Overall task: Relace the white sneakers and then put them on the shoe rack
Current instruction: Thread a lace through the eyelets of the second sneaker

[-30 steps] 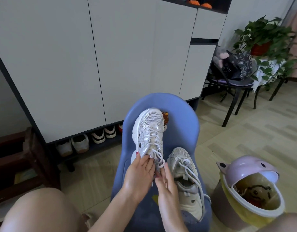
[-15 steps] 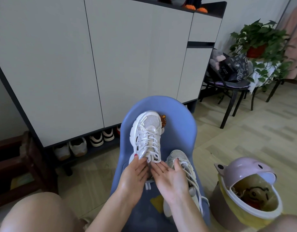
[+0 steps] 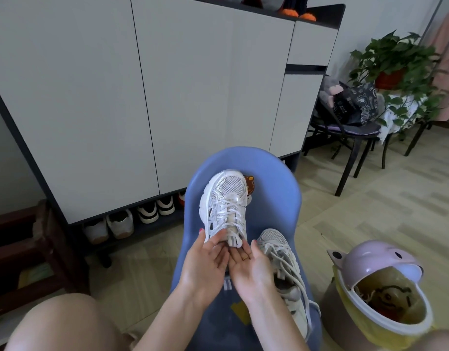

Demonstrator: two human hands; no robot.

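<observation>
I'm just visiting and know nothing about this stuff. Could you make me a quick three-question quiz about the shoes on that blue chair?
1. True or false: both white sneakers rest on the blue chair.
2. Which sneaker are the hands at? A) the one farther from the camera, toe pointing to the cabinet B) the nearer one with loose laces C) a shoe under the cabinet
3. Fill in: the open space under the cabinet holds several ____.

Key
1. True.
2. A: the left hand and right hand meet at its heel end.
3. Shoes.
</observation>
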